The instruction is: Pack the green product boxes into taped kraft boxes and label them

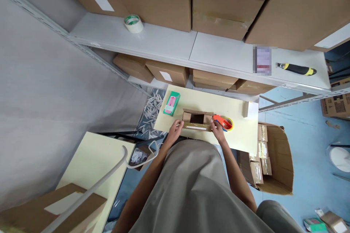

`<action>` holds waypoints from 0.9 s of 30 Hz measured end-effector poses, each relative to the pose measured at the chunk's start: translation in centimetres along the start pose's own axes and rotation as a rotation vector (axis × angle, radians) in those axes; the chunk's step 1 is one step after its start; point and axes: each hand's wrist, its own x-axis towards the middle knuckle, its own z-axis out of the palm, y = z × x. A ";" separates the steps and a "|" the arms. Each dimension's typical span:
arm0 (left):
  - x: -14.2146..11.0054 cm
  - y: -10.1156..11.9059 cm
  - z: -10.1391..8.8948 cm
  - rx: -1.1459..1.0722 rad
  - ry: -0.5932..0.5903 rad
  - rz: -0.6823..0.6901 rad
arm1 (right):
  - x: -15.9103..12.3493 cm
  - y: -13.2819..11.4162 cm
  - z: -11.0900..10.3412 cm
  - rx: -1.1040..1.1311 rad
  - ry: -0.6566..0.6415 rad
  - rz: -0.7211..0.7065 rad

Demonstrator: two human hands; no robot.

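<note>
A small open cardboard box (197, 127) lies on the pale yellow table in front of me, its top flaps folded back and its inside dark. My left hand (175, 132) grips its left end, fingers closed at the corner. At the opposite end, my right hand (217, 130) pinches the right corner. Just beside the right hand is an orange and blue tape dispenser (222, 122) with a yellow-rimmed roll. A green package with a pink item pictured on it (171, 103) rests on the table beyond my left hand.
A white box (251, 109) stands at the table's right end. The shelf (164, 43) ahead carries large cartons, a tape roll (133, 24) and a yellow-black handled knife (298, 69). An open carton (279, 156) of small boxes sits right; another table (90, 156) stands left.
</note>
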 end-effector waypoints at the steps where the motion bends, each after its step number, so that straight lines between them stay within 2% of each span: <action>1: -0.1 0.1 -0.1 0.040 -0.022 0.025 | 0.1 0.0 -0.1 0.023 -0.028 0.032; 3: -0.3 0.1 -0.3 0.143 -0.075 0.092 | 0.3 0.1 -0.1 0.054 -0.078 0.090; 5: -0.5 0.1 -0.2 0.236 -0.120 0.147 | 0.4 0.2 0.3 -0.002 -0.069 0.092; 9: -0.8 0.9 0.5 0.354 -0.201 0.146 | -0.4 -0.2 1.9 -0.254 0.022 -0.003; 12: -1.3 2.0 0.5 0.424 -0.247 0.155 | -1.3 -1.4 2.9 -0.387 0.076 -0.058; 15: -2.7 3.0 -0.9 0.438 -0.218 0.178 | -2.1 -3.4 3.3 -0.482 0.064 -0.078; 18: -5.6 3.2 -3.6 0.413 -0.132 0.118 | -2.7 -6.0 4.6 -0.569 -0.006 -0.126; 21: -9.3 2.3 -6.8 0.417 0.037 -0.031 | -3.9 -8.2 8.3 -0.639 -0.139 -0.162; 24: -13.1 0.7 -9.9 0.461 0.219 -0.218 | -6.6 -9.5 13.9 -0.698 -0.283 -0.217; 27: -16.7 -1.4 -13.1 0.526 0.368 -0.386 | -10.5 -10.0 20.2 -0.767 -0.420 -0.322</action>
